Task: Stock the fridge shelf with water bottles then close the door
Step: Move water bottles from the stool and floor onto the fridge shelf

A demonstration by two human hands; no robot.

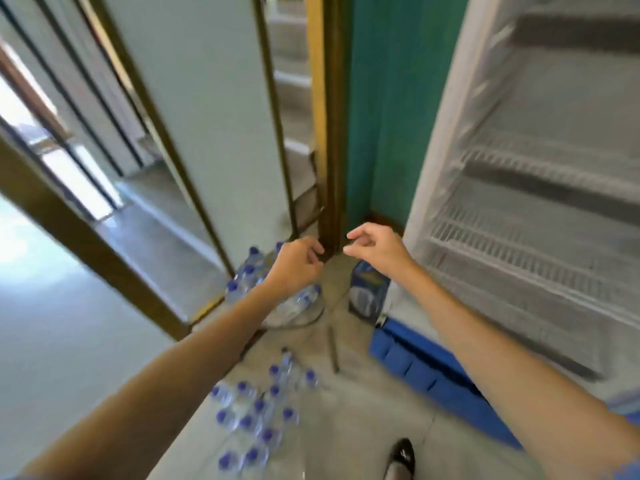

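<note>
An open fridge [519, 168] stands on the right, its white wire shelves [519, 258] bare and its base blue. Several clear water bottles with blue caps [256, 414] stand on the floor below my arms. A second group of bottles [249, 271] sits further back by the door frame, partly hidden by my left arm. My left hand [298, 265] hovers over that far group with fingers curled and nothing in it. Level with it, my right hand [374, 247] hangs just to the right, fingers loosely apart and empty. The whole view is motion-blurred.
A wooden door frame [104, 251] and an open doorway lie to the left. A teal wall [381, 116] stands behind the fridge. A blue and white pack [367, 292] sits on the floor beside the fridge. A black shoe [400, 459] shows at the bottom.
</note>
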